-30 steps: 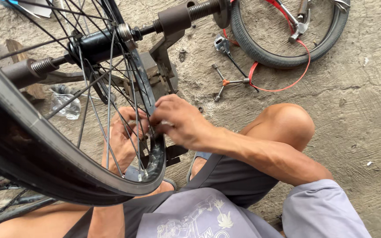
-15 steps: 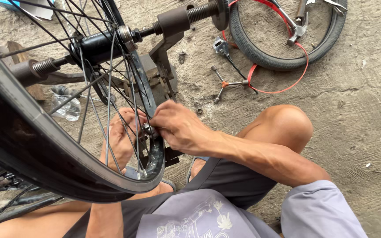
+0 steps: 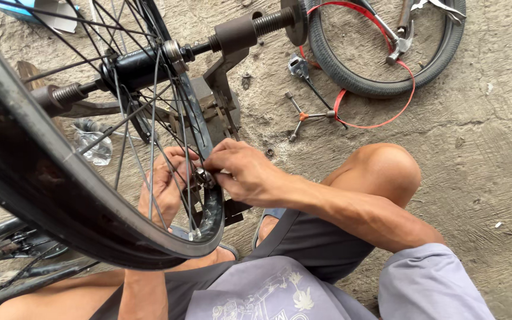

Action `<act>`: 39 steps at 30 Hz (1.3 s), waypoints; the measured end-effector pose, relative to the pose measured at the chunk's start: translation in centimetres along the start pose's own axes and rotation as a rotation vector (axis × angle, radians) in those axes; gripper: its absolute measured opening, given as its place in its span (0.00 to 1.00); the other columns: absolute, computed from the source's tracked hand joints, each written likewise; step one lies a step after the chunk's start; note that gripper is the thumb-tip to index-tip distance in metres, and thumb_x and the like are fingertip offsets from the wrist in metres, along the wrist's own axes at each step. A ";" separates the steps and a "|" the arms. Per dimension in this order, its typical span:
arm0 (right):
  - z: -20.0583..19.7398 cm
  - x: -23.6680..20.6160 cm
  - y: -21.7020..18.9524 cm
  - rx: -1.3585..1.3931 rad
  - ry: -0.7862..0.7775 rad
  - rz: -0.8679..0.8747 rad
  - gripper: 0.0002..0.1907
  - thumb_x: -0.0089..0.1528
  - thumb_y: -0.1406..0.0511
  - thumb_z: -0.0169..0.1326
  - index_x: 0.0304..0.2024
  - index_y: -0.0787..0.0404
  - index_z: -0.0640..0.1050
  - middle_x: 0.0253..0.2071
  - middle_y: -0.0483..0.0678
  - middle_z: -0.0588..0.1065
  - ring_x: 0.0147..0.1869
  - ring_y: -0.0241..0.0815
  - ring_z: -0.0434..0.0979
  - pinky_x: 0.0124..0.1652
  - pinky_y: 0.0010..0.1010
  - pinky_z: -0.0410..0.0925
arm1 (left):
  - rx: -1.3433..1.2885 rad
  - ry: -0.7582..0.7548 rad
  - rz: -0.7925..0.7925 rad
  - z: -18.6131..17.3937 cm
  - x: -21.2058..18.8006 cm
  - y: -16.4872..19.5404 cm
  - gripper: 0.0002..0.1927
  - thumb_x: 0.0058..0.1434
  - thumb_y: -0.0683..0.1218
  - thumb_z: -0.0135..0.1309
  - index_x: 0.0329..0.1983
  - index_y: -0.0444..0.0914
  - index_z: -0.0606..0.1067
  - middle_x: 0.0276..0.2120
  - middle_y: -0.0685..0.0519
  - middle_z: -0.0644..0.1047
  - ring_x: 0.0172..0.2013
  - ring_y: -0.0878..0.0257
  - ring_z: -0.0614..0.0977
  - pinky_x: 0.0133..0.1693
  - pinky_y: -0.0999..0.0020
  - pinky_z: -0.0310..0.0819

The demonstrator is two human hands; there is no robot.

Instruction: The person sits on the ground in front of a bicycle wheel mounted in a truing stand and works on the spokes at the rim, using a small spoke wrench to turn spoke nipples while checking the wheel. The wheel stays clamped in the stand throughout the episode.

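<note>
A bicycle wheel [image 3: 60,178] fills the left half of the view, mounted on a metal stand [image 3: 223,89] whose threaded axle [image 3: 268,22] runs up toward the top edge; the black rim sweeps from the upper left corner down to a low point near the person's lap, so there is little free room on that side. The concrete floor [image 3: 481,148] lies open to the right, past the bent right knee [image 3: 386,169]. Near the top edge a loose tyre [image 3: 380,86] lies flat with a red band [image 3: 407,83] looped through it and a hammer [image 3: 395,44] resting inside its ring. Between the tyre and the stand lies a three-armed wrench [image 3: 306,117], well apart from both hands. The right hand [image 3: 244,172] reaches in from the right, its fingers pinched closed on a small spoke tool [image 3: 202,176] right at the inner edge of the rim. The left hand [image 3: 164,186] sits behind the spokes [image 3: 152,136], fingers curled around them just beside the tool — the two hands almost touch. A crumpled clear plastic bag [image 3: 93,142] lies on the floor beyond the spokes, seen through the wheel.
</note>
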State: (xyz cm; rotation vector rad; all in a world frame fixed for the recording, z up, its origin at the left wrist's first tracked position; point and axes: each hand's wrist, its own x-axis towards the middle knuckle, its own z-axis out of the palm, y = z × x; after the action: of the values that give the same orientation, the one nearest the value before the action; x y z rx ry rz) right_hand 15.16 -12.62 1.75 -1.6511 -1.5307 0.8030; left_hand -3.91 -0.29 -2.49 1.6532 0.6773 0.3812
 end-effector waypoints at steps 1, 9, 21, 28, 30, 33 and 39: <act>-0.3 -0.1 0.1 0.046 -0.047 0.068 0.12 0.64 0.67 0.54 0.49 0.63 0.80 0.47 0.53 0.78 0.55 0.49 0.77 0.53 0.38 0.72 | -0.083 -0.027 -0.046 -0.4 -0.1 0.1 0.05 0.70 0.40 0.51 0.39 0.34 0.76 0.48 0.56 0.76 0.36 0.71 0.74 0.38 0.75 0.70; -1.2 -0.6 0.0 0.107 -0.060 0.050 0.13 0.63 0.63 0.59 0.48 0.63 0.79 0.45 0.53 0.78 0.54 0.49 0.76 0.53 0.40 0.70 | -0.208 -0.083 -0.209 0.1 0.3 -0.6 0.16 0.65 0.37 0.64 0.52 0.37 0.71 0.45 0.49 0.73 0.38 0.66 0.80 0.36 0.70 0.75; -1.3 -0.8 -0.3 0.121 -0.016 0.005 0.17 0.63 0.61 0.60 0.51 0.64 0.80 0.46 0.54 0.78 0.56 0.51 0.76 0.51 0.40 0.71 | -0.294 -0.224 -0.024 -1.5 0.2 0.0 0.05 0.63 0.40 0.59 0.38 0.32 0.78 0.67 0.51 0.66 0.45 0.67 0.79 0.43 0.70 0.75; -0.7 0.1 -0.2 0.144 -0.002 0.147 0.11 0.60 0.65 0.62 0.44 0.63 0.80 0.43 0.48 0.78 0.52 0.46 0.78 0.50 0.36 0.73 | -0.300 -0.103 -0.113 -0.7 0.2 -0.7 0.15 0.63 0.40 0.63 0.49 0.35 0.72 0.54 0.51 0.71 0.39 0.71 0.74 0.41 0.74 0.73; -0.1 0.1 0.0 0.065 0.057 0.071 0.08 0.60 0.67 0.61 0.42 0.62 0.81 0.41 0.48 0.78 0.54 0.48 0.76 0.50 0.37 0.72 | -0.396 -0.140 -0.206 -0.9 -0.1 -0.3 0.27 0.61 0.39 0.65 0.64 0.37 0.74 0.37 0.51 0.69 0.36 0.69 0.74 0.40 0.74 0.72; 0.6 0.1 0.3 -0.033 0.104 -0.026 0.08 0.59 0.70 0.59 0.42 0.62 0.82 0.40 0.49 0.78 0.55 0.51 0.75 0.51 0.39 0.71 | -0.496 -0.086 -0.190 -0.4 -0.1 0.3 0.25 0.58 0.40 0.64 0.58 0.38 0.69 0.44 0.59 0.72 0.40 0.73 0.76 0.41 0.77 0.73; 0.1 -0.6 0.2 0.112 0.024 -0.046 0.16 0.58 0.70 0.55 0.49 0.65 0.78 0.48 0.55 0.76 0.59 0.55 0.75 0.53 0.40 0.71 | -0.293 -0.121 -0.148 0.6 0.8 0.0 0.19 0.67 0.44 0.58 0.60 0.37 0.70 0.40 0.58 0.74 0.37 0.73 0.78 0.40 0.77 0.76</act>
State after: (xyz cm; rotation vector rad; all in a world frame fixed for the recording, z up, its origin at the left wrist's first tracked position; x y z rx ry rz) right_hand 15.15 -13.22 1.49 -1.5340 -1.4748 0.8265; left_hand -2.89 -0.23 -2.67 1.3284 0.6173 0.2578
